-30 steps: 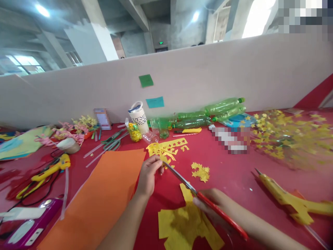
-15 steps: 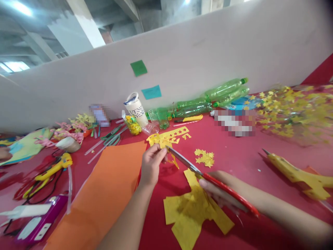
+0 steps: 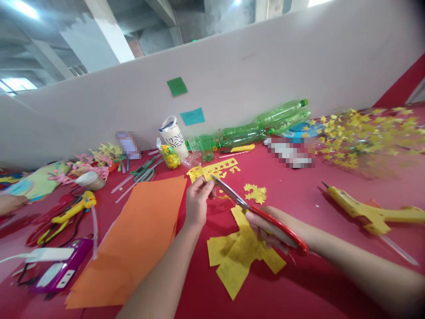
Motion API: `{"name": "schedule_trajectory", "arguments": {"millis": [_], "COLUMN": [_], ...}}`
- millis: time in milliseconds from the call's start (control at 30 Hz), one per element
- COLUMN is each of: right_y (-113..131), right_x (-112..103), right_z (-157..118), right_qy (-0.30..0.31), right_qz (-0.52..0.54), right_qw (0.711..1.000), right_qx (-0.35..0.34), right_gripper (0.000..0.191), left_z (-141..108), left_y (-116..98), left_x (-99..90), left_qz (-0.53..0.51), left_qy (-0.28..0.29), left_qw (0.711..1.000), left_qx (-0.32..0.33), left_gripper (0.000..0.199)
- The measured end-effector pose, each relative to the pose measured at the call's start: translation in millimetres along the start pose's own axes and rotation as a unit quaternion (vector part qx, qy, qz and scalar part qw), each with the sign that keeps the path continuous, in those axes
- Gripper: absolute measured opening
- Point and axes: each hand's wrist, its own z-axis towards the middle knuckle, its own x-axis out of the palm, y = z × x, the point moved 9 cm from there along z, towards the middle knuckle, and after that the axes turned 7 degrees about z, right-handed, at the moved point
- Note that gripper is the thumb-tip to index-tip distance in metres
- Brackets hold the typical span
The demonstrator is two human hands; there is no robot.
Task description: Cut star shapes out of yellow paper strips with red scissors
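Note:
My left hand (image 3: 199, 197) pinches a small piece of yellow paper (image 3: 208, 175), its shape mostly hidden by the fingers. Red-handled scissors (image 3: 279, 226) are gripped in my right hand (image 3: 265, 228), and their blade tips touch or nearly touch that paper beside my left fingertips. Behind the left hand lies a yellow strip (image 3: 221, 167) with star-shaped holes. A small heap of cut yellow stars (image 3: 255, 193) rests to the right of the blades. Below the scissors, several yellow paper pieces (image 3: 232, 261) overlap on the red table.
Orange sheets (image 3: 133, 239) lie left of my left arm. Yellow glue guns lie at the left (image 3: 78, 207) and right (image 3: 368, 210). Green plastic bottles (image 3: 245, 133) lie along the partition. A purple power strip (image 3: 66, 270) sits front left; another person's hand (image 3: 11, 204) shows at the left edge.
The scissor handles have swung up and left with my right hand, showing the loops more broadly. The thin yellow scrap hanging under my left fingers is gone from there. The view has shifted slightly.

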Motion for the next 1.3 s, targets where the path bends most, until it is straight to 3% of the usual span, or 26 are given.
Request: {"name": "schedule_trajectory", "arguments": {"millis": [667, 967, 1300], "right_y": [3.3, -4.3, -2.8], "right_x": [10.5, 8.8, 4.6], "right_z": [-3.5, -2.5, -1.6], "right_qy": [0.023, 0.014, 0.006], "right_qz": [0.007, 0.02, 0.024], "right_qw": [1.0, 1.0, 1.0], "right_qx": [-0.008, -0.001, -0.004], "right_gripper": [0.056, 0.052, 0.051], "left_z": [-7.5, -6.0, -2.1], "left_y": [-3.4, -3.9, 1.4], "left_x": [1.6, 0.5, -1.1], "left_qz": [-0.04, -0.065, -0.104], "left_qy": [-0.04, -0.034, -0.016], "left_qw": [0.998, 0.997, 0.994], "left_qx": [0.013, 0.038, 0.013], "left_gripper": [0.02, 0.022, 0.02]}}
